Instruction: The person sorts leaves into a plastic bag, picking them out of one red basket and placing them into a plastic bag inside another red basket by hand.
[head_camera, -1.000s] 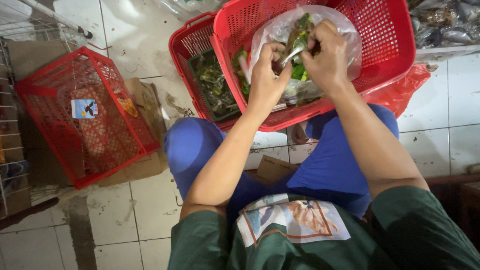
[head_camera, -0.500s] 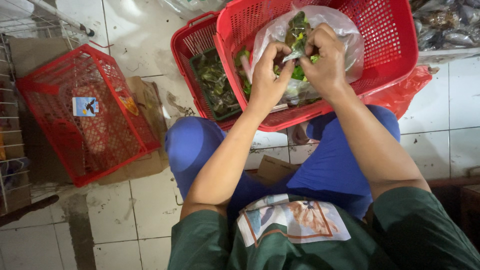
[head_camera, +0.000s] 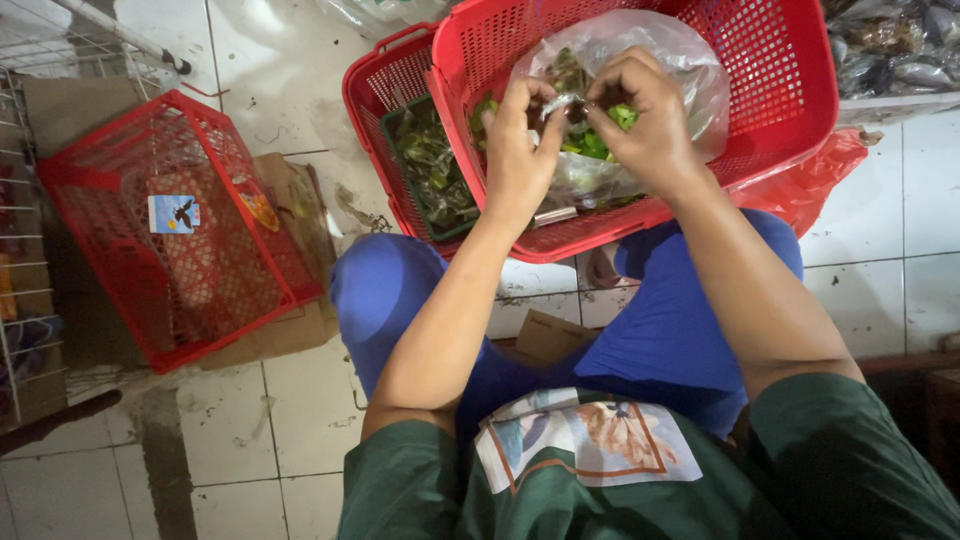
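The person sits on a low seat over a white tiled floor (head_camera: 250, 420), knees apart in blue trousers, with a red basket (head_camera: 780, 90) resting across the knees. Inside this basket, toward its near wall, lies a clear plastic bag (head_camera: 690, 70) holding green leaves (head_camera: 590, 145).

Left hand (head_camera: 515, 150): raised over the bag's left side, fingers curled, thumb and forefinger closed on the gathered plastic at the bag's mouth. Right hand (head_camera: 645, 120): opposite it, fingers bent inward and also pinching the plastic at the same point. The fingertips of both hands meet over the middle of the bag; whether either hand also grips a tie or band cannot be told.

A second red basket (head_camera: 385, 90) sits just beside the first, at its left edge and partly under it. It holds a dark green tray (head_camera: 395, 150) filled with small packets of greens (head_camera: 435, 170).

A third red basket (head_camera: 170, 230) stands well apart at the left, tilted, resting on flattened cardboard (head_camera: 295, 330). A small picture tag (head_camera: 173, 213) hangs on its mesh. A wire rack (head_camera: 25, 250) runs along the left edge of the floor.

At the far right corner, bagged dark goods (head_camera: 895, 45) lie on a tiled ledge. A red plastic sheet (head_camera: 820, 180) hangs below the first basket's right side.
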